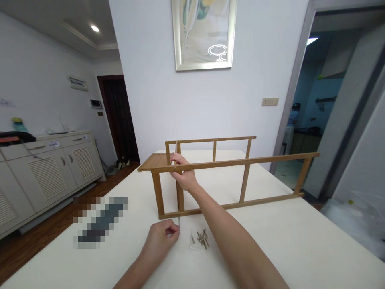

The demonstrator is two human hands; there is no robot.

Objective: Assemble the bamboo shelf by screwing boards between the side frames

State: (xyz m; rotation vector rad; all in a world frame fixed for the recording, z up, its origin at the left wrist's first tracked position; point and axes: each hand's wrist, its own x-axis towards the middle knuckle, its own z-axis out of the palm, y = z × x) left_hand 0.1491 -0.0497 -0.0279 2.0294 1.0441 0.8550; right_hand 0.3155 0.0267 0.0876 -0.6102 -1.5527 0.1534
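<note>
A wooden rack frame (228, 162) lies on its side on the white table, with a slatted panel (159, 160) at its left end. My right hand (185, 172) reaches in behind the upper front rail. Its fingers are closed around a narrow wooden board (179, 192) that stands upright between the front and back side frames. Close to the lower front rail, my left hand (164, 234) pinches a thin metal rod (179, 222). The rod's tip is at the rail below the board; whether it is a screw or a hex key I cannot tell.
A clear plastic bag (192, 243) with several bronze screws (203, 239) lies between my forearms. A blurred dark object (102, 220) rests near the table's left edge. Behind the table (264, 237) is a wall with a framed picture (204, 66). A person (291, 124) stands beyond the right doorway.
</note>
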